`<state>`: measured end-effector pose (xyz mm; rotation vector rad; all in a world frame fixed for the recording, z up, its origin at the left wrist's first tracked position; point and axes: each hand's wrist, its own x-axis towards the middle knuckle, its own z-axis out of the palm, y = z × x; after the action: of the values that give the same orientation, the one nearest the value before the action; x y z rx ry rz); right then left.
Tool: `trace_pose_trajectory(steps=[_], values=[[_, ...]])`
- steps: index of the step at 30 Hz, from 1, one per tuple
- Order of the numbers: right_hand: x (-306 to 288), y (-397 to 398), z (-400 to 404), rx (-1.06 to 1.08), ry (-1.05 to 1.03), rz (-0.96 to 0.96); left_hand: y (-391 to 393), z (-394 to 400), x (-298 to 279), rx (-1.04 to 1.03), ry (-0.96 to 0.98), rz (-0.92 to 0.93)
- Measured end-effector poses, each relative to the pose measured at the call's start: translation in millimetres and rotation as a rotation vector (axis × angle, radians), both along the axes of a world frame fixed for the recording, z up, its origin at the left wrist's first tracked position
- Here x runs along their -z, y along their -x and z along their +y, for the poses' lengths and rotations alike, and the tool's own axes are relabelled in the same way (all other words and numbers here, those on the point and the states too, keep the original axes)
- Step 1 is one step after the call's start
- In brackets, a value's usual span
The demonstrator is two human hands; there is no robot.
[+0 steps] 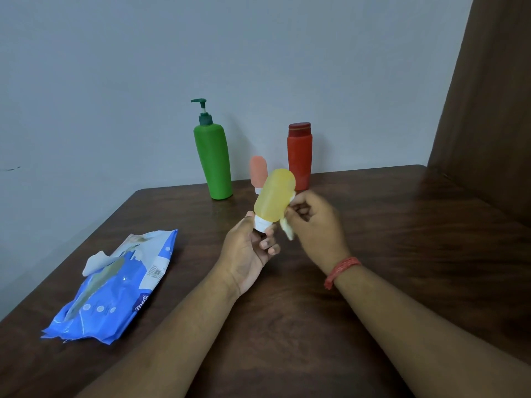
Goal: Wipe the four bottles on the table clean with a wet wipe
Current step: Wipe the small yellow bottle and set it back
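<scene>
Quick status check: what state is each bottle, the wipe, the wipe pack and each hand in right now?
yellow bottle: lifted, cap end down
left hand: grips its white cap
right hand: presses wet wipe to it
green pump bottle: upright
red bottle: upright, capped
pink bottle: standing, partly hidden
wipe pack: lying flat, flap open

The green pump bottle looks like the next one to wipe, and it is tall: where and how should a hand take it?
Probably by the body of the green pump bottle, just under the pump, coming from the front. It stands upright near the wall, so the back is closed off, and the thin pump head offers a poor grip.
</scene>
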<state>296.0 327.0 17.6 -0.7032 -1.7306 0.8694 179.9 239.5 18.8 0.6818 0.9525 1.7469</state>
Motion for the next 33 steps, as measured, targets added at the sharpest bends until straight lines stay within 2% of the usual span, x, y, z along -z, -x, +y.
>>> trace_pose_trajectory(steps=[2,4,8,11,13,16,18,22,24,27,30,33], values=[[2,5,-4,-0.077,0.035,-0.019,6,1,0,-0.047,-0.01,-0.031],[0,5,-2,-0.087,0.103,0.04,8,2,0,-0.066,-0.002,-0.028],[-13,-3,7,-0.028,0.244,0.405,0,2,2,-0.018,0.062,0.073],[-17,-12,18,0.055,0.233,0.491,-4,3,1,-0.006,0.125,0.166],[-14,-14,20,0.076,0.125,0.358,-6,4,2,-0.029,0.142,0.213],[-1,-4,12,0.064,-0.289,-0.018,-4,6,6,-0.086,0.151,0.286],[1,2,8,0.091,-0.471,-0.156,0,6,9,-0.124,0.161,0.354],[-12,-13,21,0.279,-0.376,-0.111,0,4,12,-0.104,0.194,0.6],[-13,-20,24,0.306,-0.345,-0.168,-2,5,13,-0.082,0.208,0.646],[-8,-12,13,0.135,-0.47,-0.198,-2,6,12,-0.111,0.194,0.578],[-3,-1,-2,-0.09,-0.612,-0.335,1,4,8,-0.14,0.166,0.369],[-3,1,-2,-0.123,-0.725,-0.43,5,3,4,-0.123,0.12,0.194]])
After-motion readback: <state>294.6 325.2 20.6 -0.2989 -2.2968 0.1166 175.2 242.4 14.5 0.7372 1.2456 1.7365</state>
